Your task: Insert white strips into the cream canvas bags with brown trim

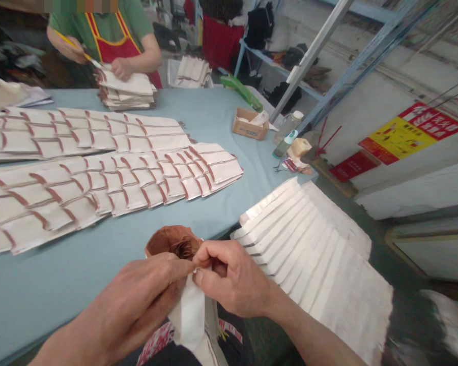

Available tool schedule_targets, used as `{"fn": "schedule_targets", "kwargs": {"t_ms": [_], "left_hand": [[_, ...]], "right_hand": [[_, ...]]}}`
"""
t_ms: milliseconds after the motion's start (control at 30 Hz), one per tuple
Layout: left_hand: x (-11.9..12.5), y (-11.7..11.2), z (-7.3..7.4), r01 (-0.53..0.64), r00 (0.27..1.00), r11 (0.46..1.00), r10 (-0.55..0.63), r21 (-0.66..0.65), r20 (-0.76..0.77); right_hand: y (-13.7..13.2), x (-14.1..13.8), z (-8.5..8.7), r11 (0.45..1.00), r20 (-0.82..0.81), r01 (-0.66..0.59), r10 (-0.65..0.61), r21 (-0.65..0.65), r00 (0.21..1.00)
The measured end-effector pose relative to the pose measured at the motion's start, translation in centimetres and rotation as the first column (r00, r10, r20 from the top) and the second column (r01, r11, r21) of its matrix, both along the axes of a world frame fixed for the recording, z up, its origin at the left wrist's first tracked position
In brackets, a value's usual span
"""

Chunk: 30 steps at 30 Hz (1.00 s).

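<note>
Both my hands meet at the near edge of a light blue table. My left hand and my right hand pinch the top of a white paper bag that hangs down toward my lap. Just behind the fingers sits a brown bundle of cord handles in a brown wrapper. A fanned stack of plain white bags lies to the right of my right hand, off the table's edge.
Two long rows of overlapping white bags with brown handles cover the table. Across it a person in a red apron works on a bag pile. A cardboard box, bottles and blue shelving stand at right.
</note>
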<state>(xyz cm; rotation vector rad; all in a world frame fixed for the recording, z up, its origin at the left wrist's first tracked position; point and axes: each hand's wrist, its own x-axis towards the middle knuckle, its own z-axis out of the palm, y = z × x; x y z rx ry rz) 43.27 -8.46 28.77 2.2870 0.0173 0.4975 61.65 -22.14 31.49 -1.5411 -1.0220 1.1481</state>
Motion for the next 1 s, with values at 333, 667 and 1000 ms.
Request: {"fn": "schedule_targets", "kwargs": {"t_ms": [333,667,1000], "left_hand": [[-0.4,0.9,-1.4,0.021,0.988,0.962,-0.061,0.270,0.142],[-2.5,0.8,0.0,-0.057,0.996,0.980,0.043,-0.189,-0.078],[-0.4,1.6,1.6,0.126,0.919,0.926,-0.245,-0.356,-0.310]], "right_hand": [[0.5,-0.7,-1.5,0.993,-0.427,-0.025,-0.025,-0.112,0.904],[0.2,-0.2,1.5,0.993,0.077,-0.090,0.096,-0.070,0.992],[-1.7,-0.1,3.4,0.963,0.658,-0.256,0.139,0.085,0.740]]}}
